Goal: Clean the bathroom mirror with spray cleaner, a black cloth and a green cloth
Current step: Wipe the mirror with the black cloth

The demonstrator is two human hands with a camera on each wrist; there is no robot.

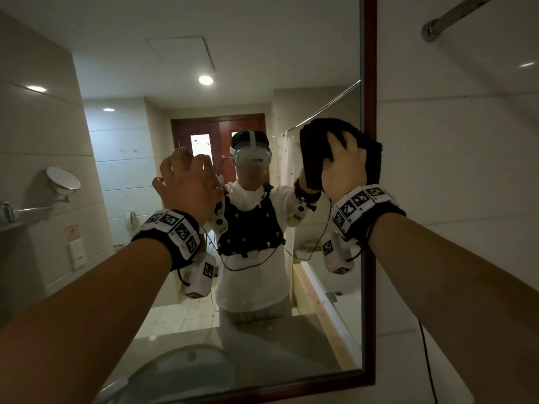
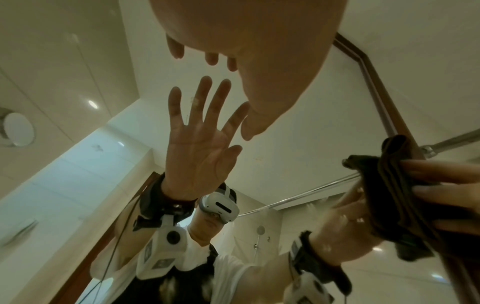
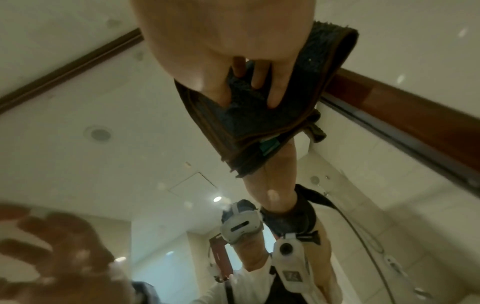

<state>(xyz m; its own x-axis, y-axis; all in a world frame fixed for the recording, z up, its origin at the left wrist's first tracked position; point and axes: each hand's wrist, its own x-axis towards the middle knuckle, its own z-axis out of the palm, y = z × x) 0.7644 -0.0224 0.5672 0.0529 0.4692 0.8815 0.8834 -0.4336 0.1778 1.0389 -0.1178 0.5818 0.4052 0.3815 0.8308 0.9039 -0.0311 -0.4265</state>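
The black cloth (image 1: 342,150), folded into a pad, is pressed flat against the mirror (image 1: 262,330) at its right edge, partly overlapping the dark wooden frame (image 1: 369,83), about mid-height. It is held under the right hand (image 1: 344,167), whose fingers are spread straight across the pad. The uncleaned glass extends left and downward from the cloth, so the next stroke is judged to run leftward. The left hand (image 1: 186,182) is placed left of the cloth, fingers spread, at or touching the glass, holding nothing.
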